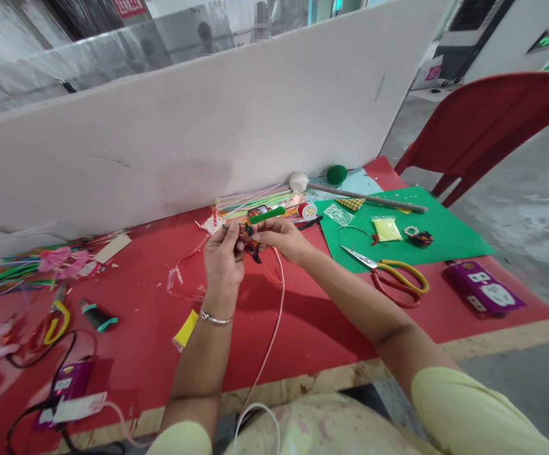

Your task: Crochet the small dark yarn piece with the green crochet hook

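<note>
My left hand (225,253) pinches a small dark, multicoloured piece (249,243) that looks like yarn work, with orange and blue in it. My right hand (281,239) is closed on the other side of the same piece, fingertips pressed together. Just beyond the right fingers is a green-handled tool (268,215); I cannot tell whether the hand touches it. A phone (257,212) lies behind the hands, partly covered. A spool of white thread (307,212) is beside it. Clear plastic wrapping (175,281) lies left of my left wrist.
On the green sheet (445,215) are red-and-yellow-handled scissors (400,278), a yellow packet (387,229) and a grey stick (369,198). Purple power strips (482,287) sit at both sides. Pliers (56,319) and pipe cleaners (13,272) lie left. A white board (184,126) walls the back.
</note>
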Motion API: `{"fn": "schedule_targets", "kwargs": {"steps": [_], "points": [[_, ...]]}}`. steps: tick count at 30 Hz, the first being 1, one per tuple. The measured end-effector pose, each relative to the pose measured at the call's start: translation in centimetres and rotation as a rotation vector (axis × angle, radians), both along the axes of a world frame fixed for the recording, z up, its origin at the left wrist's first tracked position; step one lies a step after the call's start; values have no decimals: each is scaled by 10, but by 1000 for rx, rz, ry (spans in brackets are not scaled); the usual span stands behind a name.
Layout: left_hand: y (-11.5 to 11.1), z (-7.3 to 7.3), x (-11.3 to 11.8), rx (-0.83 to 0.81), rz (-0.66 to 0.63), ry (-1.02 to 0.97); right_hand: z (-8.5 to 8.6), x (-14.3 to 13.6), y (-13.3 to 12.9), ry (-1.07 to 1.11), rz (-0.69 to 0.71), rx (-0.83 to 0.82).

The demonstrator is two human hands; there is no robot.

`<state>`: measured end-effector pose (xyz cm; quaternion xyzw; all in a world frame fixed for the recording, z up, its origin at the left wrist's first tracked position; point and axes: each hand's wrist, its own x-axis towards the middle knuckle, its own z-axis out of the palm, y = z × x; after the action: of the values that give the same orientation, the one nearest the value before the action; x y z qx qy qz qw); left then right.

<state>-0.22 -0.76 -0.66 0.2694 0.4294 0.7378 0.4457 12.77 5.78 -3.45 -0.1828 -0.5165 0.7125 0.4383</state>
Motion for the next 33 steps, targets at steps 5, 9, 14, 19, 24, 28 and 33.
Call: {"fn": "schedule_targets", "kwargs": {"steps": [5, 9, 14, 19, 24, 28, 33], "points": [[1, -2, -2, -19, -64, -79, -1, 1, 2, -19, -78, -7], [2, -4, -5, -42, -132, -145, 0, 2, 4, 3, -80, -8], [3, -1, -5, -96, -183, -264, 0, 4, 3, 39, -54, -24], [3, 2, -5, -125, -214, -364, -1, 3, 5, 69, -35, -61], [3, 2, -6, -117, -227, -399, -4, 1, 7, 89, -39, -41], [4, 1, -6, -109, -213, -393, -5, 1, 8, 120, -29, -46], [4, 1, -6, -108, -221, -392, -4, 1, 8, 113, -21, -32]]}}
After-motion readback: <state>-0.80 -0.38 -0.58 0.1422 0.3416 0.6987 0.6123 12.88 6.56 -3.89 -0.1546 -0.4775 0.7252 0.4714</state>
